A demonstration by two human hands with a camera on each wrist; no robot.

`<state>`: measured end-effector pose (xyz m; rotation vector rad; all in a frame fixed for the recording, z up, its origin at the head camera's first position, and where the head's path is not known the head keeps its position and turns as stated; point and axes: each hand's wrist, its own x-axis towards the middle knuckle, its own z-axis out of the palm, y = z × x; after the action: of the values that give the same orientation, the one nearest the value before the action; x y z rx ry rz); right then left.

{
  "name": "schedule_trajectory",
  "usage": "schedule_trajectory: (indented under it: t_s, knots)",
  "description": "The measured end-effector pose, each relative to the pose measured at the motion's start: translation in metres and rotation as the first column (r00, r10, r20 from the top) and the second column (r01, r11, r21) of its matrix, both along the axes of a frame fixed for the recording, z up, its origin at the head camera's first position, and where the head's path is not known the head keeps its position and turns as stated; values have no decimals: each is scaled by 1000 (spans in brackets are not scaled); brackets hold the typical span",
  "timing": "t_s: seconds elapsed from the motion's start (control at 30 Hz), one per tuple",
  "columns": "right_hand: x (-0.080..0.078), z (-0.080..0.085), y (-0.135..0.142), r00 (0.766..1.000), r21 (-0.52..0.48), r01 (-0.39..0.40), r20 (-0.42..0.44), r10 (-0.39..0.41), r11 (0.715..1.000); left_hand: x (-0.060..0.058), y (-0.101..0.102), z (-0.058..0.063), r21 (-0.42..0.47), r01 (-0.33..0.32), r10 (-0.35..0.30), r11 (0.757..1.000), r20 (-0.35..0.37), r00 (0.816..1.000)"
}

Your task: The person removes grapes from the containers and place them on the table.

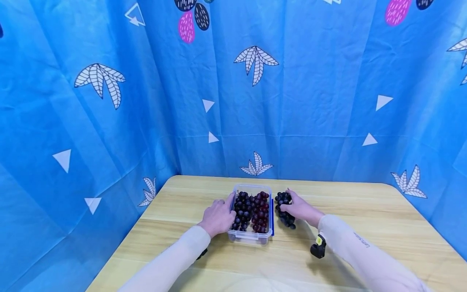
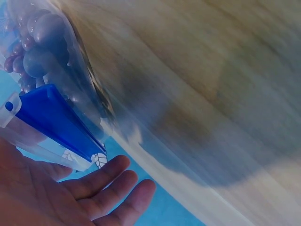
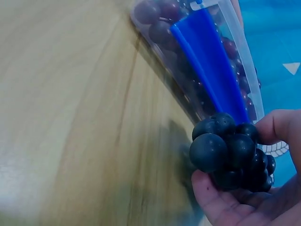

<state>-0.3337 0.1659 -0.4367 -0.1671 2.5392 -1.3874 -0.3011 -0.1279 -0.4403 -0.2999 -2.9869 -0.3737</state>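
Note:
A clear plastic container (image 1: 249,239) with blue side clips stands on the table. Inside lie a bunch of dark grapes (image 1: 240,215) on the left and a bunch of reddish grapes (image 1: 260,211) on the right. My left hand (image 1: 219,217) touches the container's left side, its fingers loosely extended in the left wrist view, near a blue clip (image 2: 61,122). To the right of the container, my right hand (image 1: 303,208) holds another bunch of dark grapes (image 3: 230,150) between thumb and fingers. The right wrist view shows these grapes close to the container's right clip (image 3: 207,61).
The light wooden table (image 1: 365,211) extends to both sides and in front of the container. Blue patterned curtains (image 1: 310,101) hang behind the table and along its sides. Dark wrist devices (image 1: 318,246) are worn under the sleeves.

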Motion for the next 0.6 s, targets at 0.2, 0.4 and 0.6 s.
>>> schedule_trajectory:
  t_s: [0.2, 0.4, 0.6]
  knots:
    - [8, 1, 1, 1000, 9, -9, 2, 9, 1000, 1, 2, 1, -8, 4, -4, 1000, -4, 1000]
    - [16, 1, 0, 999, -4, -43, 15, 43, 999, 1, 2, 2, -4, -4, 4, 1000, -3, 1000]
    - [22, -2, -1, 1000, 36, -27, 1, 27, 999, 0, 1, 1, -8, 3, -3, 1000, -1, 1000]
